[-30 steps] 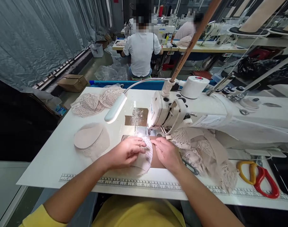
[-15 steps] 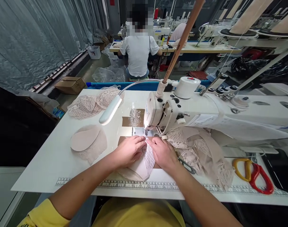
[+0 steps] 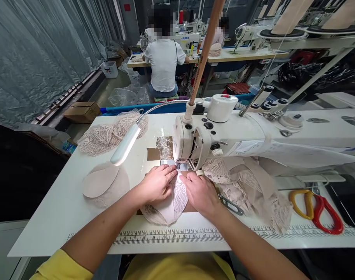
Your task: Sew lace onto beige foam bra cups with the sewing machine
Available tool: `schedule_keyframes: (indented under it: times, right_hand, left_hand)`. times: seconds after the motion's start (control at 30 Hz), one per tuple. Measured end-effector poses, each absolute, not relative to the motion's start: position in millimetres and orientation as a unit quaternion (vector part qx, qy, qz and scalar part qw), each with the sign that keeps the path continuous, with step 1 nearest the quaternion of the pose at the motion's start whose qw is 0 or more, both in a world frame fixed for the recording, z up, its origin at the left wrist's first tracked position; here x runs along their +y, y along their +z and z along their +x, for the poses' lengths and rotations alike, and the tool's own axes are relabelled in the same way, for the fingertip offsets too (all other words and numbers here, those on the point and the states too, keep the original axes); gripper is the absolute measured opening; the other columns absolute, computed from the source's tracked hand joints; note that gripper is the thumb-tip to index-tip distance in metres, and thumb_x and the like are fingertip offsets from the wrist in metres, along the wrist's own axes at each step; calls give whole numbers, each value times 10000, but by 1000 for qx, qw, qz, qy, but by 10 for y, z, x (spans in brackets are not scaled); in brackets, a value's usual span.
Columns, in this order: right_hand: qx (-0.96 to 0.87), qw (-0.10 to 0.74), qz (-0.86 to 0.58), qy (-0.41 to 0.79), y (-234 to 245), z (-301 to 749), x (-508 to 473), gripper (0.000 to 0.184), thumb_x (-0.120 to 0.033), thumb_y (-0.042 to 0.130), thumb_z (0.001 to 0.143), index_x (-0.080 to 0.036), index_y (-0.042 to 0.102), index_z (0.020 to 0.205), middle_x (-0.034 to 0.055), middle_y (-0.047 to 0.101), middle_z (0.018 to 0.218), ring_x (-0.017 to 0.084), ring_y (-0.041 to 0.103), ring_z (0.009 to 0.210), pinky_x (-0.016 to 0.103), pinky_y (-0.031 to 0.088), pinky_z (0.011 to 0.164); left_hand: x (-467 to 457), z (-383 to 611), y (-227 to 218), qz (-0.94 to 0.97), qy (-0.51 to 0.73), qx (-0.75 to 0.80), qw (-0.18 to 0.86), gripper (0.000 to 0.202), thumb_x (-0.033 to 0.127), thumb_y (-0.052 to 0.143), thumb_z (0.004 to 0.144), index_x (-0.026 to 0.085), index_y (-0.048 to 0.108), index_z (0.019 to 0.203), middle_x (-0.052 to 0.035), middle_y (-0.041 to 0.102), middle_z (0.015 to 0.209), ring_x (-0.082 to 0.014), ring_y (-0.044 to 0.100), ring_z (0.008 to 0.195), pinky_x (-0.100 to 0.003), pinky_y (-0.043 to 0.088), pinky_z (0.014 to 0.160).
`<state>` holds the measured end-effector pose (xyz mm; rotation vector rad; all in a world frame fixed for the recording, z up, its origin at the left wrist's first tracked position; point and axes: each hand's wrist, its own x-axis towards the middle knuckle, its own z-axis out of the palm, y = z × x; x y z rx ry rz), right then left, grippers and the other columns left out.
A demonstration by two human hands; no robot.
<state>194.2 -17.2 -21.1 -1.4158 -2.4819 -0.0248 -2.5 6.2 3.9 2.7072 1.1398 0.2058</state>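
Under the needle end of a white sewing machine (image 3: 181, 136) lies a pale beige lace fabric piece (image 3: 179, 196), rounded like a bra cup. My left hand (image 3: 159, 182) rests on its left part, fingers together and bent onto the cloth close to the presser foot. On the other side, my right hand (image 3: 202, 192) has its thumb and index finger closed at the right edge of the same piece. The fingertips of both hands are near the needle, with a small gap between them. The fabric under my palms is hidden.
Smooth beige cup pieces (image 3: 100, 181) lie at left, with a lace pile (image 3: 113, 132) behind. More lace fabric (image 3: 247, 186) is heaped right of my hands, beside scissors (image 3: 317, 210). A lamp (image 3: 126, 144) overhangs the table. A person in white (image 3: 164, 64) sits ahead.
The view has shifted slightly. My hands stay at the needle, and the lace fabric piece has turned a little, with more of its lower left lace edge showing.
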Motion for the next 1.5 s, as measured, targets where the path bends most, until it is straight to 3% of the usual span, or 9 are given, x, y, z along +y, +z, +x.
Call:
schedule_keyframes:
  times: [0.3, 0.5, 0.6, 0.8, 0.93, 1.03, 1.17, 1.33, 1.5]
  right_hand:
    - [-861, 183, -470, 70, -202, 2004, -151, 337, -95, 447, 861, -214, 698, 1052, 34, 657, 850, 163, 551, 725, 266, 404, 661]
    - [-836, 228, -486, 115, -217, 2053, -136, 360, -63, 439, 835, -201, 706, 1033, 46, 701, 968, 166, 627, 822, 264, 482, 716]
    - [-830, 242, -486, 127, -208, 2052, -141, 344, -63, 435, 828, -210, 709, 977, 40, 699, 950, 169, 632, 834, 271, 491, 726]
    - [-818, 293, -464, 174, -134, 2049, -196, 287, -97, 411, 867, -193, 677, 919, 50, 678, 929, 165, 619, 853, 277, 490, 742]
    - [-861, 203, -431, 176, -107, 2032, -230, 324, -79, 443, 846, -197, 639, 1076, 56, 653, 977, 176, 599, 892, 293, 469, 779]
    - [-884, 141, -412, 172, -101, 2053, -225, 315, -32, 444, 802, -194, 653, 971, 42, 620, 882, 174, 572, 828, 289, 442, 741]
    - [-885, 118, -408, 188, -28, 2111, -221, 261, -34, 429, 823, -175, 640, 887, 46, 592, 859, 175, 547, 811, 293, 427, 734]
    - [-893, 91, -408, 168, 88, 2104, -322, 330, -85, 414, 883, -176, 589, 1148, 66, 598, 923, 191, 532, 820, 302, 415, 713]
    - [-905, 55, -412, 84, -28, 2068, -504, 383, -16, 431, 812, -174, 633, 1097, 65, 560, 852, 200, 466, 761, 307, 371, 668]
  left_hand:
    - [92, -167, 81, 925, 89, 354, 100, 502, 101, 494, 774, 127, 540, 1273, -149, 507, 1375, -301, 441, 1262, -460, 398, 1031]
    - [-210, -139, 131, 898, 144, 389, 143, 201, 282, 567, 845, 181, 622, 1010, -95, 625, 1002, -242, 565, 931, -388, 464, 826]
    - [-259, -86, 22, 890, 136, 423, 104, 162, 230, 478, 891, 179, 610, 812, -63, 600, 819, -213, 533, 791, -359, 430, 734]
    - [-244, -99, -87, 892, 153, 414, 94, 147, 168, 463, 871, 176, 569, 769, -48, 587, 784, -197, 498, 759, -338, 396, 717]
    - [-235, -129, -57, 897, 163, 400, 90, 140, 164, 447, 865, 176, 545, 766, -57, 580, 792, -203, 490, 770, -341, 396, 728]
    - [-223, -155, -21, 893, 173, 403, 104, 148, 162, 426, 861, 180, 511, 741, -56, 552, 751, -198, 476, 734, -335, 401, 710]
    - [-207, -193, 20, 891, 177, 400, 122, 161, 172, 409, 864, 188, 484, 722, -50, 532, 731, -196, 463, 711, -329, 403, 696]
    - [-190, -211, 38, 900, 165, 384, 120, 159, 186, 421, 879, 180, 506, 745, -44, 551, 737, -194, 465, 727, -335, 399, 735]
    - [-209, -222, 23, 915, 157, 358, 104, 118, 196, 470, 878, 160, 580, 858, -57, 586, 818, -203, 483, 804, -361, 384, 822]
